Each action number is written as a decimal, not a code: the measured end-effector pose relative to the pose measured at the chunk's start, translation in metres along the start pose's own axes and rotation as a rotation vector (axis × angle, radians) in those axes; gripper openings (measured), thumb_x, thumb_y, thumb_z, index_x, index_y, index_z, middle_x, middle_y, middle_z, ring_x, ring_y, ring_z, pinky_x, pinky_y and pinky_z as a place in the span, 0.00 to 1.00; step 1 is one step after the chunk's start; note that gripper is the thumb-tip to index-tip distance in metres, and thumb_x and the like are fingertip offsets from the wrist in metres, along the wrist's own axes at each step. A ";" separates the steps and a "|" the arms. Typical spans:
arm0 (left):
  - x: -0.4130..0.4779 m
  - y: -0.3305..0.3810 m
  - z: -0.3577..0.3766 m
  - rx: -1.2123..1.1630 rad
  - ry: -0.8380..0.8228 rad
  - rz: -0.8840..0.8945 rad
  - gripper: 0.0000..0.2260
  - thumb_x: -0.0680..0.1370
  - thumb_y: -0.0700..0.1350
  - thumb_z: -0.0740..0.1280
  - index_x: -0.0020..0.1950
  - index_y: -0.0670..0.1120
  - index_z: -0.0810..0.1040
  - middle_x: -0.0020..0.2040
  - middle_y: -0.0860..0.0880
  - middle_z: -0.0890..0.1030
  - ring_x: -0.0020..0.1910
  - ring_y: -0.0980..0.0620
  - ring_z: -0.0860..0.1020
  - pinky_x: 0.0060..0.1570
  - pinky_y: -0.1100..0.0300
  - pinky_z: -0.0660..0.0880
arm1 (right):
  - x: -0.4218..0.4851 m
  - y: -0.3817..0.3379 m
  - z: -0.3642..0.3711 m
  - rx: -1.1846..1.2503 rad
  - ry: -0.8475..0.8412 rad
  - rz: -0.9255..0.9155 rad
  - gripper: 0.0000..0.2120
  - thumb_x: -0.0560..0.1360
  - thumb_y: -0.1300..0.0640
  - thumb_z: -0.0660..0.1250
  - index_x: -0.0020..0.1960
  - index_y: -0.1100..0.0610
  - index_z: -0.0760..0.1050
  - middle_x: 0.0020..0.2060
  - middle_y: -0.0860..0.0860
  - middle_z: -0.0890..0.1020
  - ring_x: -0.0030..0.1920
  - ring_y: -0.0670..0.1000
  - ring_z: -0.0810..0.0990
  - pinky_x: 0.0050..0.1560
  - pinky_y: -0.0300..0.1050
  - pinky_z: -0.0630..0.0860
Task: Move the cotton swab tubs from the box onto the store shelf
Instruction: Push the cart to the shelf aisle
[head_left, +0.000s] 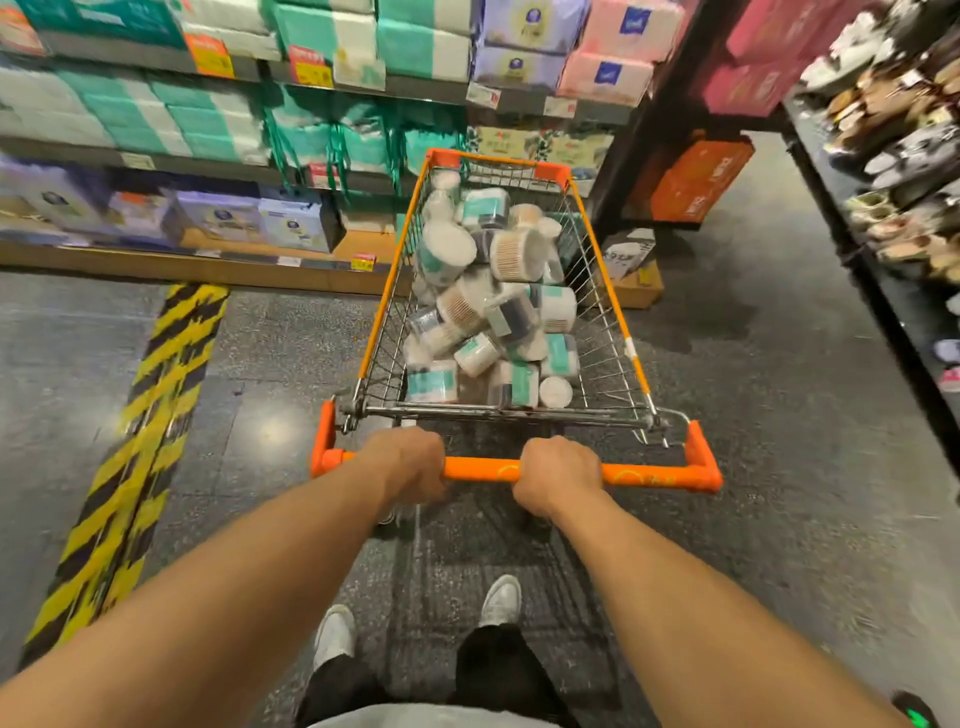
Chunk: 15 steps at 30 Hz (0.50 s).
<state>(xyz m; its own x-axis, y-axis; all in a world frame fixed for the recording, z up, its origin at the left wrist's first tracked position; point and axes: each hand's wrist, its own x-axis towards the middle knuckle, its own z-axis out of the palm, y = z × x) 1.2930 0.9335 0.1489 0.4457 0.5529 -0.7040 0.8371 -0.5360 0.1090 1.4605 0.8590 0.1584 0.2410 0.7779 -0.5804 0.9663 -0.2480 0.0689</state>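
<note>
Left hand (410, 462), right hand (561, 473) grip one cart handle (480, 469) — tubs (493, 306) heaped, uncountable.

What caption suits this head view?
Left hand and right hand grip the orange handle of a shopping cart full of cotton swab tubs.

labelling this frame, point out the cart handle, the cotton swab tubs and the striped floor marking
cart handle (480, 469): head view, bare orange bar at its middle
cotton swab tubs (488, 306): head view, a tub in the middle of the pile
striped floor marking (156, 415): head view, midway along the strip
</note>
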 end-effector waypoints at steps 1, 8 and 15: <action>0.005 0.014 -0.003 0.000 0.005 -0.004 0.14 0.73 0.59 0.67 0.50 0.51 0.81 0.48 0.48 0.83 0.44 0.45 0.80 0.44 0.55 0.76 | 0.001 0.015 0.000 0.000 -0.006 0.002 0.08 0.76 0.50 0.69 0.52 0.52 0.78 0.50 0.53 0.82 0.52 0.58 0.82 0.47 0.48 0.71; 0.044 0.115 -0.019 -0.041 -0.001 0.068 0.12 0.73 0.55 0.69 0.50 0.49 0.81 0.42 0.49 0.80 0.41 0.45 0.80 0.43 0.54 0.79 | 0.008 0.123 0.000 -0.042 -0.022 0.071 0.06 0.76 0.51 0.68 0.47 0.52 0.72 0.46 0.52 0.80 0.51 0.57 0.82 0.46 0.49 0.71; 0.073 0.186 -0.035 -0.072 -0.065 0.107 0.08 0.74 0.52 0.68 0.43 0.48 0.79 0.38 0.50 0.79 0.37 0.47 0.78 0.38 0.56 0.77 | 0.010 0.197 0.003 -0.065 -0.059 0.108 0.05 0.77 0.52 0.67 0.47 0.52 0.72 0.40 0.50 0.75 0.50 0.57 0.81 0.49 0.50 0.70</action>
<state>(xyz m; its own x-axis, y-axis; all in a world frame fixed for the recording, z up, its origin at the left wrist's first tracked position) 1.4919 0.8962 0.1421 0.5137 0.4512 -0.7298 0.8077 -0.5411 0.2340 1.6533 0.8161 0.1635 0.3398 0.7130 -0.6133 0.9394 -0.2888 0.1848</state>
